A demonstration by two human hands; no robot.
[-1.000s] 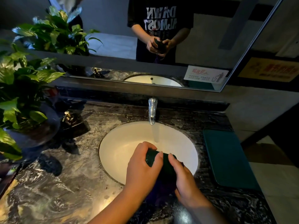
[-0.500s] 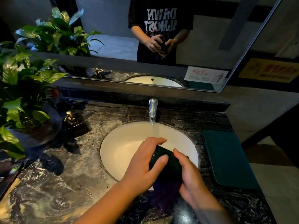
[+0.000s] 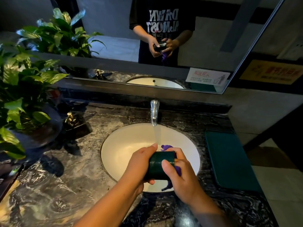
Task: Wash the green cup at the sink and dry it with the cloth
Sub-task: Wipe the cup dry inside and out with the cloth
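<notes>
At the left end of the bench [image 3: 57, 185]: potted plant [image 3: 24, 89], small dark brass-topped object [image 3: 72, 120] beside it. Neither in play. Centre? (K.)

Sink [image 3: 124, 149] centre, tap [image 3: 154, 112] running; stream lands just behind the hands. Left hand [image 3: 139, 164] grips the green cup [image 3: 159, 167] by its left end, fingers wrapped over the far side. Cup lies on its side, held above the front of the basin, not touching it. (M.)

Right side? (K.)

Right hand [image 3: 183, 179] closed round the cup's right end, thumb flat on the wall, purple cloth [image 3: 166, 146] pinched between fingers and cup. Cloth ends show above the fingers and hang below the palm. Green mat [image 3: 232, 161] further right on the bench, apart from all this. (M.)

Step? (K.)

Judged: cloth worked round the cup, so wiping. With water on, cannot tell whether late wash or early dry. Next move calls for getting cup and cloth clear of the stream, shutting the tap, then turning the cup in the left hand against the cloth, inside included. Risk: wet glossy wall, slip into basin. (M.)
</notes>
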